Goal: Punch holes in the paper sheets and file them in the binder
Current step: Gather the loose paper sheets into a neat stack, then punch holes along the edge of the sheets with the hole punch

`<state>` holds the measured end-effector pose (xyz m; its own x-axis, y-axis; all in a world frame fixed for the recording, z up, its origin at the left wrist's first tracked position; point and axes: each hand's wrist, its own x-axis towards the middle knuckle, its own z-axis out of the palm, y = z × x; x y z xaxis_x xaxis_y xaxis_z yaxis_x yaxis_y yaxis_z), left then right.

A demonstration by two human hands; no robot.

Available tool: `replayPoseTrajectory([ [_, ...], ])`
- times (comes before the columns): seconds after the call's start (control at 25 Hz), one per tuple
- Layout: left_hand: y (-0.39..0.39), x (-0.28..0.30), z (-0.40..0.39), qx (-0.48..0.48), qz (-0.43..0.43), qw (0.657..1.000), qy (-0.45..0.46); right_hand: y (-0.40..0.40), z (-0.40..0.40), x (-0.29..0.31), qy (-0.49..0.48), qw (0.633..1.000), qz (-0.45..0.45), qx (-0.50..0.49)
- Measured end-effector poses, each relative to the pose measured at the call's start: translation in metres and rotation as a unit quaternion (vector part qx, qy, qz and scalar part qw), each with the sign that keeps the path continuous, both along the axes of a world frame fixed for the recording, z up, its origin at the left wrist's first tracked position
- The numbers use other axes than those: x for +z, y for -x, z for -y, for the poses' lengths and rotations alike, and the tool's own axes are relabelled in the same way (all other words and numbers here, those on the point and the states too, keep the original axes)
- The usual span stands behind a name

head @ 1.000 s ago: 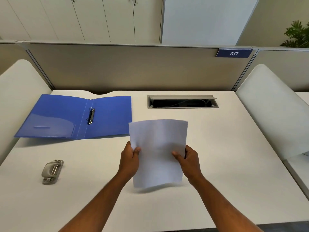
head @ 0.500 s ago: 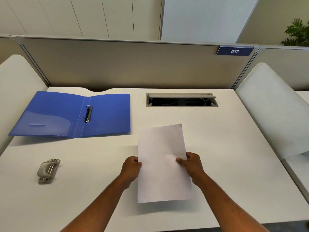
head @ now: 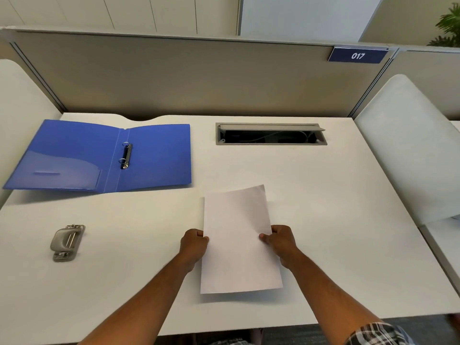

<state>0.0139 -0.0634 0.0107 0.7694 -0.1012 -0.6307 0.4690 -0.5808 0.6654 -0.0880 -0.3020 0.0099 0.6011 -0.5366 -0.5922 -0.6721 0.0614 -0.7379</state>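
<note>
Head cam view, going left to right. Over at the lower left of the frame: grey hole punch [head: 67, 242] sat on the white desk [head: 348, 220], on its own, well apart from everything else. Up in the upper left: blue binder [head: 99, 156] lay wide open and flat, two metal rings [head: 126, 155] standing at the spine, clear pocket on the inside of the left cover. Nothing filed on the rings.

Middle of the frame, lower half: left hand [head: 194, 245] curled at the left edge of the paper sheets [head: 239, 240], pinching that edge. Could not tell how many sheets, looked like one thin white stack, long side running away from the camera, near end slightly lifted with a shadow under it. Right hand [head: 281, 241] gripped the opposite edge, thumb on top, fingers under. So both hands clamped on the paper, apart from each other, one per side.

Upper middle to right: grey cable slot [head: 271, 134] set in the desk, flap up. Blue "017" tag [head: 358, 55] on the partition [head: 199, 78] at upper right. Bit of green plant [head: 448, 26] in the far top right corner.
</note>
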Motion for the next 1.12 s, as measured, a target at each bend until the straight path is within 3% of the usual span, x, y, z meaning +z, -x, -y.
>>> replayPoseTrajectory([
  [0.4, -0.009, 0.001, -0.045, 0.111, 0.032, 0.993, 0.018, 0.001, -0.007, -0.01, -0.035, 0.999, 0.006, -0.008],
  [0.8, -0.08, 0.021, -0.209, 0.176, 0.213, 0.944, -0.178, -0.011, -0.039, -0.01, -0.037, 0.999, 0.012, 0.012],
  [1.0, -0.102, 0.029, -0.271, 0.15, 0.215, 0.924, -0.279, -0.011, -0.049, -0.011, -0.036, 0.999, 0.016, 0.015],
  [1.12, -0.106, 0.031, -0.291, 0.181, 0.204, 0.918, -0.289, -0.01, -0.052, -0.013, -0.034, 0.999, 0.016, 0.016],
])
